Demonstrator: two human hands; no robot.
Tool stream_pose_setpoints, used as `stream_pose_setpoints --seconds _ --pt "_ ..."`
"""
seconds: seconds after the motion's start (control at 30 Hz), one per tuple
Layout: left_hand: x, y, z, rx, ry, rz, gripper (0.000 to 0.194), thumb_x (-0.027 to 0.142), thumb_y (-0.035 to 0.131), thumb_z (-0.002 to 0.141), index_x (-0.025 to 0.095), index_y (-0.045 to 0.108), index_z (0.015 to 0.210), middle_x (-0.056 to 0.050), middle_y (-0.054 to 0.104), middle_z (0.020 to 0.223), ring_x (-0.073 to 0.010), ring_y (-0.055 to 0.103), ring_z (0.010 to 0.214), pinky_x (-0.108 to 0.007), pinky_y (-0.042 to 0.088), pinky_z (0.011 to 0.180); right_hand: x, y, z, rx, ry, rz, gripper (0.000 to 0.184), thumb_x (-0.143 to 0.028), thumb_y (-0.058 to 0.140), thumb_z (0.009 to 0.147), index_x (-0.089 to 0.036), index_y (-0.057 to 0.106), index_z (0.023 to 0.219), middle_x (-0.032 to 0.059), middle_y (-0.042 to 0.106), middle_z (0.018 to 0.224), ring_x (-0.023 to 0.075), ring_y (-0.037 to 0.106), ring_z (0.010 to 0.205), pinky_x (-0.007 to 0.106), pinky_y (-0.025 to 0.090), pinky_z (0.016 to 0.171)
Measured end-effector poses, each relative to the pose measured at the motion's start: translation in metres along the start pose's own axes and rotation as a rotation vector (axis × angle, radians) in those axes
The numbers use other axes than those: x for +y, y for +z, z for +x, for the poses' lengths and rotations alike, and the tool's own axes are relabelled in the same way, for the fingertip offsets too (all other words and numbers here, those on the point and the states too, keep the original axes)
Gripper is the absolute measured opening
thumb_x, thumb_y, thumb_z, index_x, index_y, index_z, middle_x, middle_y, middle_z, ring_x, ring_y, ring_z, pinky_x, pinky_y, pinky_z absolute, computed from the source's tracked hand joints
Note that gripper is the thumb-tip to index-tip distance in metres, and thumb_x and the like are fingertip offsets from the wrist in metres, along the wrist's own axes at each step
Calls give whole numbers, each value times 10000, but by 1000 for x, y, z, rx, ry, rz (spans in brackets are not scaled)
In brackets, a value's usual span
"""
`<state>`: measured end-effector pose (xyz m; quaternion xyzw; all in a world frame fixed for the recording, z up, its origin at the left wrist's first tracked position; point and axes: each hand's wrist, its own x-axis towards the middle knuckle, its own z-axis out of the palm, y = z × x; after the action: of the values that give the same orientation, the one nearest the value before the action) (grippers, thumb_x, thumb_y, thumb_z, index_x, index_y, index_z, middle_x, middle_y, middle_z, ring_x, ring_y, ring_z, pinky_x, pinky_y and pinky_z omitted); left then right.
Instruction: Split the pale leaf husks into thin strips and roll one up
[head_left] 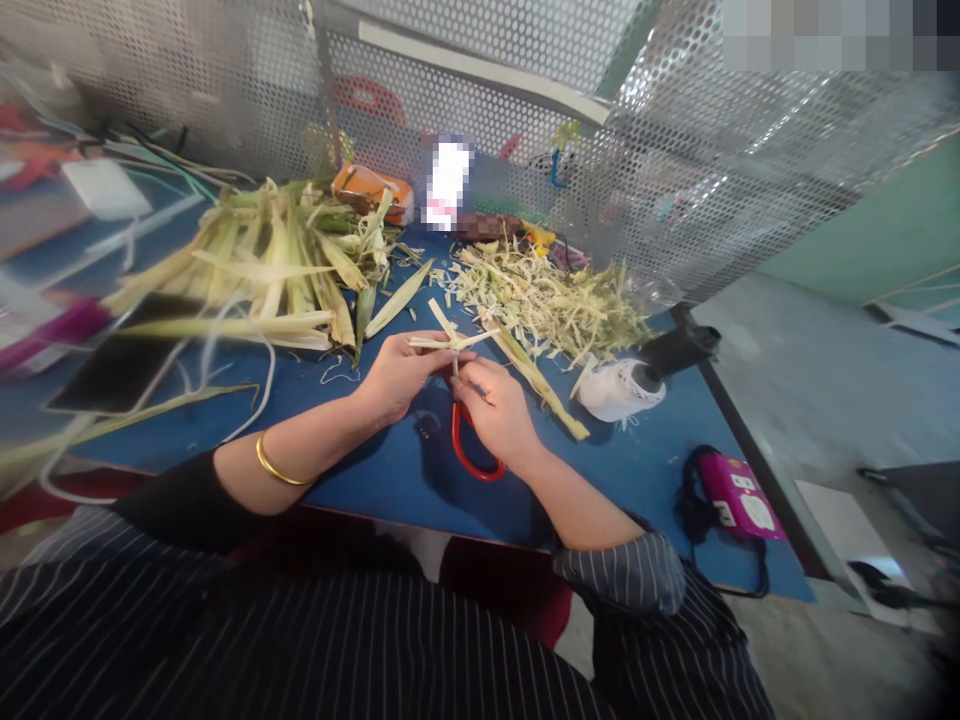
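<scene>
Strips of pale husk are crossed into a small star-like piece (pixel 454 342), held above the blue table. My left hand (pixel 401 375) pinches its left side, with thumb and fingers closed on the strips. From the right, my right hand (pixel 491 400) grips the lower strip between thumb and fingers. The two hands nearly meet at the crossing, and some fingertips are hidden behind the strips. Red-handled scissors (pixel 480 470) lie on the table under my right hand; their blades are hidden. A long husk strip (pixel 544 385) lies just right of my right hand.
A bundle of dried husks (pixel 262 250) lies at the back left, and a heap of husk scraps (pixel 555 300) at the back right. A spool of white thread (pixel 619 388) rests beside the heap. A magenta power socket (pixel 742 495) sits near the table's right edge. Perforated metal (pixel 480 90) stands behind.
</scene>
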<state>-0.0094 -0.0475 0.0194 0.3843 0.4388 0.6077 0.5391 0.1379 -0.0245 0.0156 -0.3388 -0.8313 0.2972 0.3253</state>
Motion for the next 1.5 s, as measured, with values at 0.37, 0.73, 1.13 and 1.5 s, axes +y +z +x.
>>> stream_pose_setpoints --seconds 0.37,0.73,1.13,1.5 --pt "10 -7 2 14 -60 31 270 263 751 679 110 722 899 -74 729 781 -170 673 732 -300 530 745 -3 -13 1 123 -35 -93 237 -339 546 899 -207 561 703 3 595 712 153 565 720 303 429 734" --pt "12 -7 1 -95 -229 81 292 330 749 696 109 712 883 -22 651 652 -83 572 532 -213 491 565 15 -17 5 200 -209 -424 189 -311 497 935 -222 629 833 9 694 816 163 609 802 354 378 921" --pt "4 -11 4 -292 -158 375 273 386 686 759 118 651 721 -5 559 587 -83 509 503 -237 447 538 13 -23 12 35 309 388 213 -395 616 817 -196 672 766 11 673 766 155 596 738 306 465 748" --pt "0 -6 1 -231 -73 572 324 442 680 736 122 726 744 0 546 507 -85 428 459 -226 282 466 14 -1 9 288 432 565 208 -333 673 724 -197 580 597 -19 620 612 119 540 594 286 479 624"
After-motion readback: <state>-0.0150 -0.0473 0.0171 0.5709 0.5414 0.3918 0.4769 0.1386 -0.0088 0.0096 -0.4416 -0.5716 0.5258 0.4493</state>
